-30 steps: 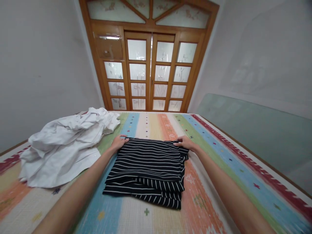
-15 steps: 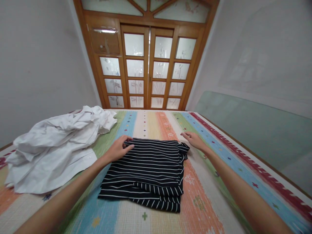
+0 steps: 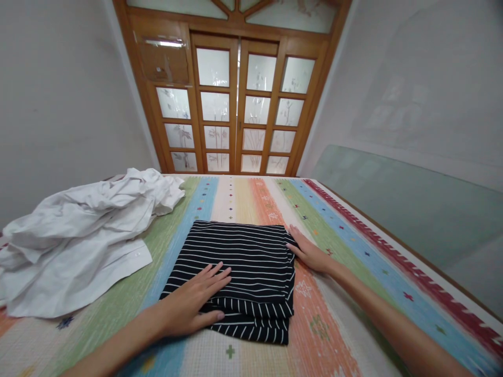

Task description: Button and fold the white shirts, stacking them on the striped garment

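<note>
A black garment with thin white stripes [image 3: 243,251] lies folded into a rough rectangle in front of me. Its near edge shows several loose, uneven layers. My left hand [image 3: 192,303] rests flat on its near left part, fingers stretched out and thumb apart. At the far right corner, my right hand [image 3: 308,253] touches the garment's side edge with extended fingers; a bit of cloth lies by the fingertips, and neither hand grips the fabric.
A crumpled white cloth garment [image 3: 86,241] lies to the left on the striped, multicoloured bed cover [image 3: 243,201]. A pale green panel [image 3: 408,204] runs along the right wall. Wooden doors with glass panes [image 3: 236,104] stand beyond the far edge.
My left hand has moved from the far left corner to the near left part of the striped garment. My right hand has come in to its right edge, where the protruding cloth now lies flatter.
</note>
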### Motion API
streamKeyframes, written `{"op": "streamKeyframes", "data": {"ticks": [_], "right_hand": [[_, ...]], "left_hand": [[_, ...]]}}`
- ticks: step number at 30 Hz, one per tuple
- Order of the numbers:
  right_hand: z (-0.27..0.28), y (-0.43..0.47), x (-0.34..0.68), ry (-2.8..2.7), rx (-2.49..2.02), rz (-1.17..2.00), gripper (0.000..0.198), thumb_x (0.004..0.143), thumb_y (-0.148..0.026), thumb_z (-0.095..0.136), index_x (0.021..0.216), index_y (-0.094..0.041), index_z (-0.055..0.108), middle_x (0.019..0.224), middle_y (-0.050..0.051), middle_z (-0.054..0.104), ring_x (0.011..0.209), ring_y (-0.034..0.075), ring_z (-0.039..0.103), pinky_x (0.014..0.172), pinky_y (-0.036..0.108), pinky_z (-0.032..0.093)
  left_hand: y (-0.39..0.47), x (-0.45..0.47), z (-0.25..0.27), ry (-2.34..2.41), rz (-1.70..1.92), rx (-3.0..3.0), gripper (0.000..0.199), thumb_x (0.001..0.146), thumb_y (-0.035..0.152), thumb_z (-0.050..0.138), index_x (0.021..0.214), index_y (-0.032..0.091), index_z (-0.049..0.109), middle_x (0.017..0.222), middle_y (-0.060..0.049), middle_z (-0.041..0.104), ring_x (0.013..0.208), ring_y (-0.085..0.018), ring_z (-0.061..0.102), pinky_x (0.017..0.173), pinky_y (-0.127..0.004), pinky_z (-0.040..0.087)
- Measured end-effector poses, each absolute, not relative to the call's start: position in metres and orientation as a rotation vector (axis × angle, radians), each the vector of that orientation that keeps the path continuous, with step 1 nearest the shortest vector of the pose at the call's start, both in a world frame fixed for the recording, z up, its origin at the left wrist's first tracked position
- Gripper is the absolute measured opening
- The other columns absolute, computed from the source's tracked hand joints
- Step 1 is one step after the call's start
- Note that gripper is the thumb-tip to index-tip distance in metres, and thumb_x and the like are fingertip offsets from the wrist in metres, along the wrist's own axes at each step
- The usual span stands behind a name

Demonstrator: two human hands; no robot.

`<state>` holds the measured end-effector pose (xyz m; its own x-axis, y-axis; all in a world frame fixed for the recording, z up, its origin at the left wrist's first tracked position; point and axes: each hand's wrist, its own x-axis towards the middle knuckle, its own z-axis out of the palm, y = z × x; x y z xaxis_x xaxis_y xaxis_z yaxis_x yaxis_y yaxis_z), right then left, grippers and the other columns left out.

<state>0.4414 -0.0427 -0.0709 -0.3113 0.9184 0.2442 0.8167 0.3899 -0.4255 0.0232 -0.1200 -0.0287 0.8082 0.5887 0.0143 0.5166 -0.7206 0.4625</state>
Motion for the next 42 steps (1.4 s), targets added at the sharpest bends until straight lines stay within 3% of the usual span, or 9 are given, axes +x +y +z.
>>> {"op": "streamKeyframes", "data": {"ticks": [5, 10, 13, 18, 23, 28, 32, 36, 42], "right_hand": [[-0.054, -0.05, 0.45, -2.34, -1.235, 0.004, 0.067, 0.09, -0.034, 0.054, 0.152, -0.02, 0.031, 0.155, 0.013, 0.033, 0.143, 0.028, 0.03, 0.116, 0.051, 0.03], [-0.047, -0.05, 0.45, -2.406, -1.095, -0.197, 0.05, 0.082, -0.013, 0.051, 0.13, -0.021, 0.061, 0.135, 0.01, 0.06, 0.129, 0.025, 0.052, 0.108, 0.048, 0.045], [-0.048, -0.041, 0.449, -2.328, -1.206, -0.257, 0.043, 0.082, -0.012, 0.046, 0.118, -0.02, 0.069, 0.123, 0.009, 0.068, 0.119, 0.025, 0.061, 0.103, 0.046, 0.05], [-0.038, -0.028, 0.447, -2.16, -1.442, -0.254, 0.041, 0.086, -0.019, 0.043, 0.117, -0.02, 0.07, 0.118, 0.007, 0.07, 0.107, 0.024, 0.067, 0.098, 0.043, 0.053], [-0.033, -0.037, 0.452, -2.23, -1.36, -0.247, 0.041, 0.083, -0.019, 0.046, 0.115, -0.022, 0.071, 0.122, 0.004, 0.068, 0.118, 0.023, 0.062, 0.104, 0.042, 0.049], [-0.035, -0.058, 0.444, -2.324, -1.225, -0.192, 0.04, 0.074, -0.014, 0.051, 0.107, -0.019, 0.074, 0.116, 0.009, 0.071, 0.118, 0.029, 0.06, 0.102, 0.052, 0.048], [-0.025, -0.093, 0.401, -2.233, -1.025, -0.041, 0.037, 0.086, -0.019, 0.051, 0.12, -0.02, 0.067, 0.125, 0.011, 0.066, 0.119, 0.025, 0.059, 0.1, 0.05, 0.049], [-0.019, -0.134, 0.346, -2.551, -0.935, 0.052, 0.055, 0.084, -0.033, 0.06, 0.135, -0.013, 0.054, 0.134, 0.016, 0.059, 0.129, 0.027, 0.05, 0.103, 0.048, 0.046], [-0.029, -0.147, 0.312, -2.745, -0.972, -0.109, 0.05, 0.082, -0.01, 0.048, 0.132, -0.007, 0.054, 0.13, 0.019, 0.062, 0.125, 0.026, 0.054, 0.104, 0.042, 0.046]], "left_hand": [[-0.129, 0.022, -0.042, 0.884, 0.329, 2.676, 0.064, 0.096, 0.038, 0.047, 0.153, 0.033, 0.019, 0.158, -0.003, 0.026, 0.146, -0.027, 0.022, 0.119, -0.054, 0.021], [-0.128, 0.027, -0.048, 0.917, 0.41, 2.759, 0.06, 0.094, 0.026, 0.047, 0.15, 0.029, 0.026, 0.158, -0.003, 0.029, 0.146, -0.026, 0.023, 0.118, -0.053, 0.026], [-0.122, 0.033, -0.05, 0.915, 0.465, 2.765, 0.059, 0.092, 0.022, 0.048, 0.148, 0.026, 0.031, 0.156, -0.004, 0.033, 0.145, -0.025, 0.026, 0.118, -0.053, 0.027], [-0.112, 0.046, -0.052, 0.902, 0.55, 2.785, 0.056, 0.088, 0.012, 0.045, 0.143, 0.021, 0.041, 0.152, -0.006, 0.041, 0.145, -0.023, 0.028, 0.117, -0.05, 0.031], [-0.11, 0.047, -0.056, 0.851, 0.646, 2.8, 0.049, 0.09, 0.009, 0.041, 0.137, 0.021, 0.048, 0.145, -0.007, 0.05, 0.14, -0.02, 0.037, 0.115, -0.047, 0.037], [-0.112, 0.046, -0.058, 0.857, 0.672, 2.799, 0.051, 0.089, 0.008, 0.042, 0.138, 0.021, 0.048, 0.145, -0.008, 0.05, 0.139, -0.02, 0.04, 0.114, -0.046, 0.038], [-0.113, 0.047, -0.057, 0.861, 0.665, 2.752, 0.058, 0.085, 0.006, 0.043, 0.141, 0.022, 0.044, 0.148, -0.006, 0.046, 0.139, -0.02, 0.038, 0.114, -0.046, 0.038], [-0.112, 0.049, -0.058, 0.877, 0.638, 2.711, 0.06, 0.081, 0.004, 0.043, 0.139, 0.02, 0.047, 0.147, -0.007, 0.048, 0.138, -0.02, 0.041, 0.114, -0.045, 0.039], [-0.109, 0.044, -0.061, 0.899, 0.673, 2.764, 0.064, 0.077, -0.002, 0.038, 0.137, 0.018, 0.048, 0.145, -0.009, 0.05, 0.137, -0.019, 0.043, 0.111, -0.044, 0.043]]}}
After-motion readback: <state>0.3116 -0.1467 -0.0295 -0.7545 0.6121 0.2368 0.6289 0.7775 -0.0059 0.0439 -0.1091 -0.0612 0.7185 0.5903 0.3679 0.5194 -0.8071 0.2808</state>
